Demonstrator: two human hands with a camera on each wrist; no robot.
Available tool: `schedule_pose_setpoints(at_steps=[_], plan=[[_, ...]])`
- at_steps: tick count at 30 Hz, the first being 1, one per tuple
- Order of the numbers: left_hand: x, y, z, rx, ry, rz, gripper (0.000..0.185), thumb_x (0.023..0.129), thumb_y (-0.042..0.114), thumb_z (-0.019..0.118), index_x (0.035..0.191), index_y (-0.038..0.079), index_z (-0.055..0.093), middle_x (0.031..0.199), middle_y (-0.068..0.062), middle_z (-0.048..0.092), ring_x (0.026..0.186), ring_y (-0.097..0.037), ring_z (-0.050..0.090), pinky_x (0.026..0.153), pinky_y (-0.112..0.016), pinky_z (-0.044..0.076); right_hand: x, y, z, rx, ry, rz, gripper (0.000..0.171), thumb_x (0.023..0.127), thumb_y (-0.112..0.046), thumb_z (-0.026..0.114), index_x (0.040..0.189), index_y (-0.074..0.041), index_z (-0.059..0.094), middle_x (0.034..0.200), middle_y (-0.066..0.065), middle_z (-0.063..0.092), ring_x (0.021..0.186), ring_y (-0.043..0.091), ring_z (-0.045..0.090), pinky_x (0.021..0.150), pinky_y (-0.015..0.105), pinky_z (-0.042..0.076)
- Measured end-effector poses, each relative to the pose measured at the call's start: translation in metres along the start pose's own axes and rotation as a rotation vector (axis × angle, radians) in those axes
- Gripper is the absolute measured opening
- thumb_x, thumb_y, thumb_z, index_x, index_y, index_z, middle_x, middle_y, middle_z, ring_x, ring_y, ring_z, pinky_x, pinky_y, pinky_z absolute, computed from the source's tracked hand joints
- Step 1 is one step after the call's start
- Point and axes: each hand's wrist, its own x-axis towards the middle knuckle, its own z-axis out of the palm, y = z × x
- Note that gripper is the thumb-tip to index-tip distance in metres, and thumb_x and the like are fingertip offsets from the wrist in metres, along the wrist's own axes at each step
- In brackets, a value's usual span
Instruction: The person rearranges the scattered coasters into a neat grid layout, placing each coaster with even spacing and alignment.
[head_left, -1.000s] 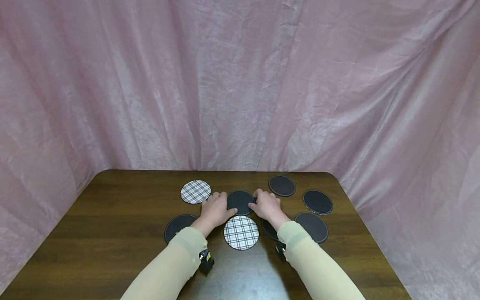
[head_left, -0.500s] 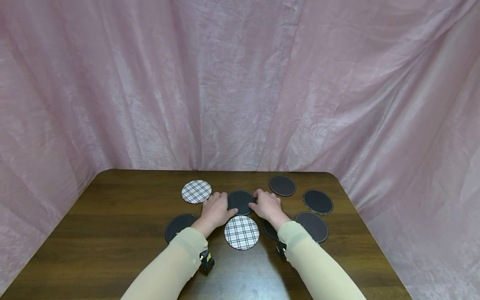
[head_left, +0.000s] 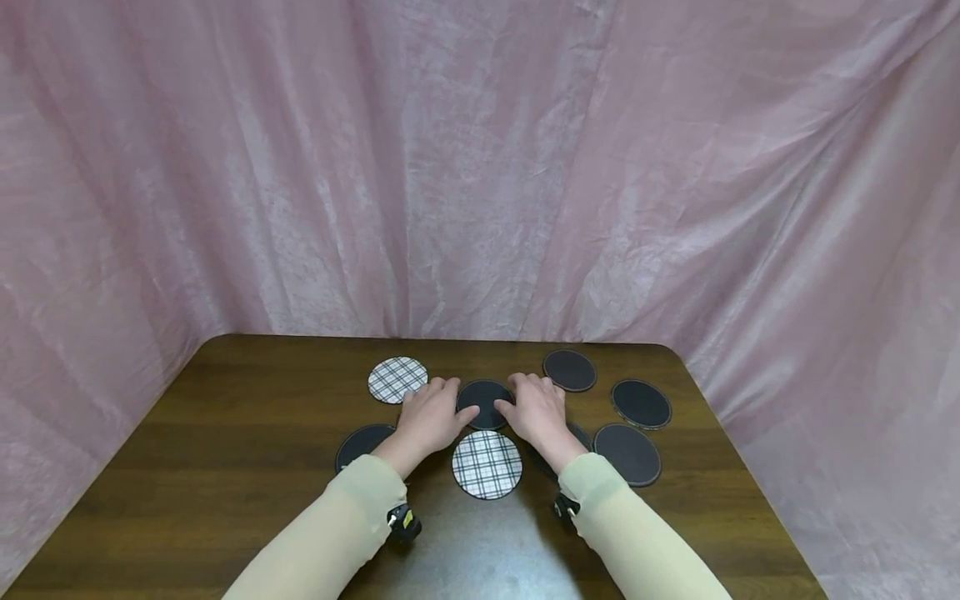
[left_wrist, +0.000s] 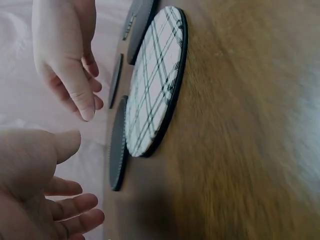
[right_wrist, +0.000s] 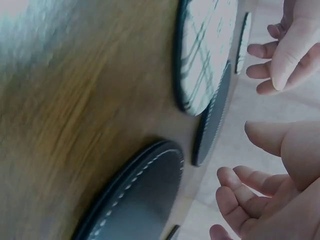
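Note:
A round black coaster (head_left: 483, 398) lies on the dark wooden table (head_left: 225, 467), and both hands hover at its sides. My left hand (head_left: 433, 410) is at its left edge and my right hand (head_left: 534, 408) at its right edge. The fingers of both are relaxed and hold nothing. In the left wrist view my left hand (left_wrist: 40, 195) hangs above the table beside this coaster (left_wrist: 118, 145), fingers spread. In the right wrist view my right hand (right_wrist: 270, 185) is likewise lifted and loose. A plaid coaster (head_left: 487, 464) lies just in front of the hands.
A second plaid coaster (head_left: 397, 379) lies at the back left, and a black one (head_left: 360, 444) near my left forearm. Three more black coasters (head_left: 569, 370) (head_left: 641, 403) (head_left: 627, 452) lie to the right, another partly under my right wrist. Pink cloth (head_left: 480, 167) surrounds the table.
Both hands have drawn slightly inward over the middle black coaster, thumbs closer together. The coasters have not moved.

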Motion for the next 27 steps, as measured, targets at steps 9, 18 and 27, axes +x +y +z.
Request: schedule_pose_setpoints(at_steps=[9, 18, 27], plan=[[-0.030, -0.008, -0.022, 0.049, 0.075, 0.067, 0.068, 0.106, 0.047, 0.075, 0.152, -0.001, 0.060, 0.148, -0.021, 0.064, 0.138, -0.039, 0.058, 0.107, -0.066, 0.042, -0.014, -0.013, -0.001, -0.022, 0.017, -0.123, 0.059, 0.102, -0.037, 0.083, 0.147, -0.003, 0.066, 0.145, 0.018, 0.066, 0.135, 0.042, 0.057, 0.117, 0.062, 0.038], [-0.052, -0.032, -0.028, 0.055, 0.089, 0.052, 0.070, 0.105, 0.047, 0.076, 0.153, -0.001, 0.060, 0.152, -0.021, 0.062, 0.144, -0.040, 0.055, 0.109, -0.067, 0.039, -0.028, -0.034, 0.001, -0.021, -0.028, -0.232, 0.067, 0.103, -0.040, 0.080, 0.155, -0.002, 0.059, 0.155, 0.018, 0.060, 0.150, 0.037, 0.050, 0.125, 0.064, 0.030], [-0.077, -0.058, -0.046, 0.091, 0.092, 0.030, 0.063, 0.105, 0.044, 0.077, 0.150, 0.001, 0.064, 0.153, -0.021, 0.062, 0.144, -0.044, 0.054, 0.107, -0.071, 0.038, -0.039, -0.057, 0.003, -0.049, -0.097, -0.302, 0.074, 0.105, -0.046, 0.076, 0.162, -0.006, 0.052, 0.165, 0.016, 0.052, 0.158, 0.037, 0.041, 0.127, 0.066, 0.026]])
